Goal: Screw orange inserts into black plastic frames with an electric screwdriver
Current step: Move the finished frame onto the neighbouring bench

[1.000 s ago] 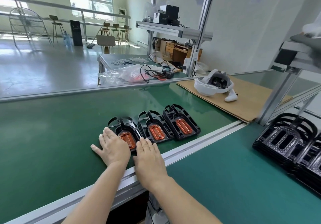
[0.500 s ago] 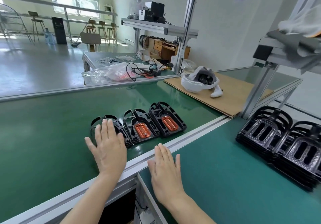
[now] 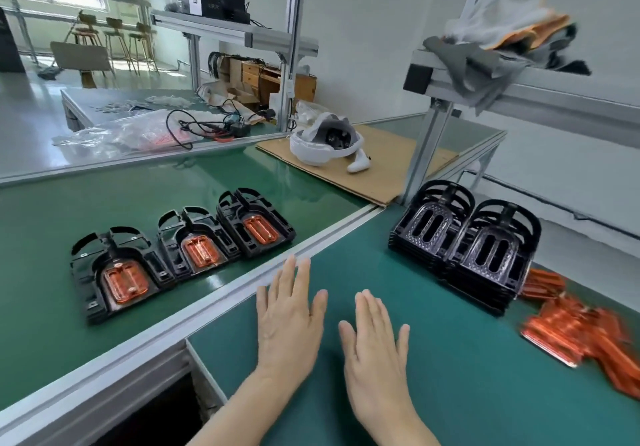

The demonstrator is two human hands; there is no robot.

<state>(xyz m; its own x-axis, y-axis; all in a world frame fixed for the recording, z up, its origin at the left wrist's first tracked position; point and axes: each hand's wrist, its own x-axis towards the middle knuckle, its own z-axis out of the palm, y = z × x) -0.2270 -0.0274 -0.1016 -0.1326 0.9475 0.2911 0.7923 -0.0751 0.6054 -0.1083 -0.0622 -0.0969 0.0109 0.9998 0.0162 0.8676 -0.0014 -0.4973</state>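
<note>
Three black plastic frames lie in a row on the green conveyor belt (image 3: 104, 196), each holding an orange insert: the nearest frame (image 3: 116, 272), the middle frame (image 3: 195, 241) and the far frame (image 3: 256, 226). Two stacks of empty black frames (image 3: 464, 241) stand on the green bench mat (image 3: 433, 359) to the right. A pile of loose orange inserts (image 3: 581, 328) lies beside those stacks. My left hand (image 3: 289, 317) and my right hand (image 3: 375, 345) rest flat on the mat with fingers spread, holding nothing. No screwdriver is in view.
A white headset (image 3: 325, 144) sits on a cardboard sheet (image 3: 377, 172) at the back. An aluminium rail (image 3: 207, 310) divides belt from bench. A metal post (image 3: 424, 155) stands behind the frame stacks, carrying a shelf with grey cloths (image 3: 485, 61). Cables and plastic bags (image 3: 145, 132) lie beyond the belt.
Both hands left the frames on the belt and moved right onto the bench mat. My view swung right, bringing the frame stacks and loose inserts into sight.
</note>
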